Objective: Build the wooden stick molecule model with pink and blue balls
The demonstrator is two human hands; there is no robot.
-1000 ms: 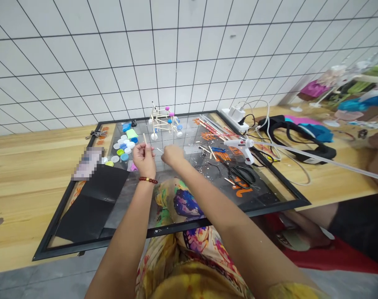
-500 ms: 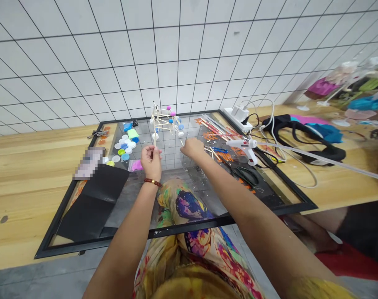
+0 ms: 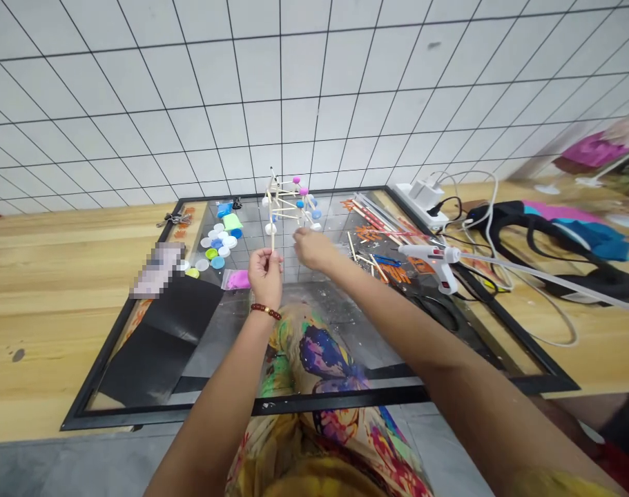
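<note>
My left hand (image 3: 266,273) is closed, pinching a thin pale wooden stick (image 3: 273,240) upright between thumb and fingers. Close by on the right, my right hand (image 3: 314,249) is also closed, its fingertips pinched on a short stick that is mostly hidden. Just beyond both hands stands a small frame of pale sticks (image 3: 286,212), joined with white, blue and pink lumps. The top of the left hand's stick overlaps a white lump (image 3: 271,228) at the frame's near left; whether they touch I cannot tell.
A black-rimmed glass panel (image 3: 340,398) lies on the wooden table. Caps and small tubs (image 3: 217,244), a pink packet (image 3: 238,279) and black sheets (image 3: 159,331) lie left. On the right are loose sticks (image 3: 371,262), a white glue gun (image 3: 433,262), a power strip (image 3: 422,203) and cables.
My view has shifted, so the table appears further right. My right hand has come leftward, nearer my left hand and the frame. The left hand keeps its upright stick.
</note>
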